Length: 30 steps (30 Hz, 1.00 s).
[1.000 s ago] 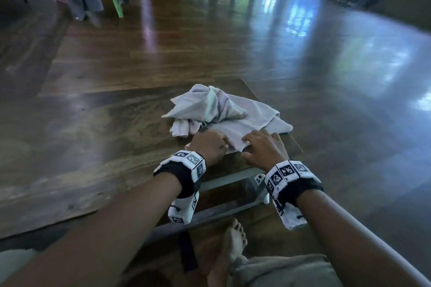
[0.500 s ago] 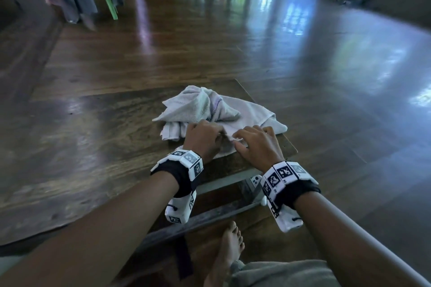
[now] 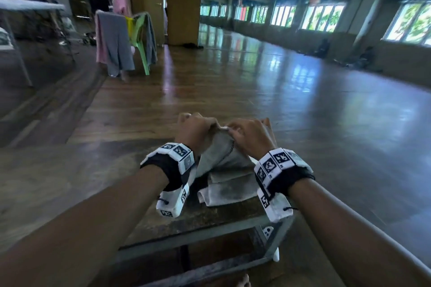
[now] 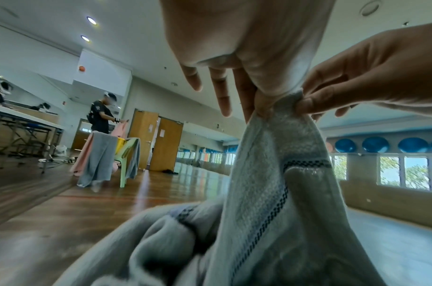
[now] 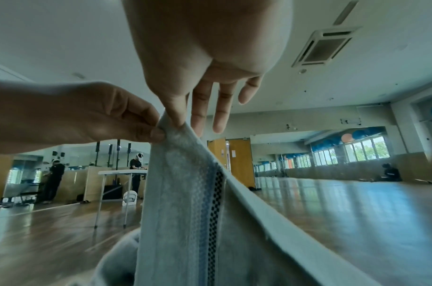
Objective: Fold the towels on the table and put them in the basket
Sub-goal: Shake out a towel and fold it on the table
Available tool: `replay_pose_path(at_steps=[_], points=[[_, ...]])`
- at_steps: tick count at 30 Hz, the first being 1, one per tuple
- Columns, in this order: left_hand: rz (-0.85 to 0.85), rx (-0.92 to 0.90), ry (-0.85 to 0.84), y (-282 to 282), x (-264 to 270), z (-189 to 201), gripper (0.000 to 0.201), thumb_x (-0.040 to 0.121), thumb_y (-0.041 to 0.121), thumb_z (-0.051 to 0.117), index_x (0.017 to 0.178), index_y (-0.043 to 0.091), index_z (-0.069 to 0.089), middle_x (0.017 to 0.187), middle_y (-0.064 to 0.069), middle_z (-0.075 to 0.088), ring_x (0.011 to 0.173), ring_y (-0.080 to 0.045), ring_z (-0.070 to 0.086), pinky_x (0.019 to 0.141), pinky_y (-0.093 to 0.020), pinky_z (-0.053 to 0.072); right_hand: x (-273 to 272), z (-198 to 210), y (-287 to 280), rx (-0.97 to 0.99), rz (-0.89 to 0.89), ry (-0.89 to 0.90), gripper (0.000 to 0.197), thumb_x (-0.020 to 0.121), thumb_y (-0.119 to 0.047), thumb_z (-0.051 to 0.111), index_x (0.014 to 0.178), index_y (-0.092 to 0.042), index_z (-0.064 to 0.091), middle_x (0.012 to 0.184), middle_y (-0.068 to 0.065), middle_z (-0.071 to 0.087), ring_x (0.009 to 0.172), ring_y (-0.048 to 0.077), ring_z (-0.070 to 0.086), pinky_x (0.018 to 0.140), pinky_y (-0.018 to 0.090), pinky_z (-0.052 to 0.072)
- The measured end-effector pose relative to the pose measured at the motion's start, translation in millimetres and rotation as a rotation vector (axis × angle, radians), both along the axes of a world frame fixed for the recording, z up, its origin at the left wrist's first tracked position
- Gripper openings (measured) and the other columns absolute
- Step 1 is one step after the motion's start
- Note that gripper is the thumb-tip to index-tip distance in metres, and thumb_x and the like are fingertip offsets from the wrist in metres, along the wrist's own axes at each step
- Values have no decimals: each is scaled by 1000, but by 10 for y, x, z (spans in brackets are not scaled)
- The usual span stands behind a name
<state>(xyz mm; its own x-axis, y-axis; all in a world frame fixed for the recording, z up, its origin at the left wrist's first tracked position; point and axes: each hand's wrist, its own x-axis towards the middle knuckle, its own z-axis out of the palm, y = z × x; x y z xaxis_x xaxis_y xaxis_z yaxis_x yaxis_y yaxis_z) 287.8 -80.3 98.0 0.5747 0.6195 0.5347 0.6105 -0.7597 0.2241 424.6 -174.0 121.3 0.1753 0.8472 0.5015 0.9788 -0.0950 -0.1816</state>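
Above the dark wooden bench point(image 3: 70, 184), the left hand point(image 3: 194, 129) and right hand point(image 3: 250, 134) each keep a pinching grip on the raised edge of a pale grey, dark-striped towel point(image 3: 224, 161), its lower folds resting on the benchtop.

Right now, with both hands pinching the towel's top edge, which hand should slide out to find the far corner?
Probably the right hand: the towel hem runs off to its side, so it can slide outward while the left hand holds.

Towel point(image 3: 224, 165) on table point(image 3: 70, 182), pinched between left hand point(image 3: 194, 129) and right hand point(image 3: 250, 134).
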Motion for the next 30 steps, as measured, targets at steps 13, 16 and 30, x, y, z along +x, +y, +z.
replay_pose_path(at_steps=[13, 16, 30], points=[[119, -161, -143, 222, -1049, 733, 6, 80, 17, 59, 85, 21, 58, 87, -1, 64, 90, -25, 60, 74, -29, 35, -773, 1196, 498, 211, 217, 204, 13, 87, -29, 61, 94, -31, 71, 86, -16, 68, 86, 10, 61, 91, 34, 41], [109, -266, -184, 276, -1261, 610, 5, 76, 28, 58, 77, 23, 58, 80, 2, 64, 83, -24, 61, 79, -36, 46, -743, 1339, 494, 225, 204, 223, 14, 86, -29, 60, 96, -30, 70, 83, -18, 63, 89, 11, 62, 96, 43, 44], [178, -360, 163, 400, -1616, -14, 27, 87, 16, 44, 63, 22, 34, 63, 6, 45, 72, -23, 49, 70, -33, 30, -513, 1193, 432, 136, 66, 309, 5, 86, -17, 56, 81, -19, 58, 76, -6, 57, 83, 18, 55, 92, 45, 46]])
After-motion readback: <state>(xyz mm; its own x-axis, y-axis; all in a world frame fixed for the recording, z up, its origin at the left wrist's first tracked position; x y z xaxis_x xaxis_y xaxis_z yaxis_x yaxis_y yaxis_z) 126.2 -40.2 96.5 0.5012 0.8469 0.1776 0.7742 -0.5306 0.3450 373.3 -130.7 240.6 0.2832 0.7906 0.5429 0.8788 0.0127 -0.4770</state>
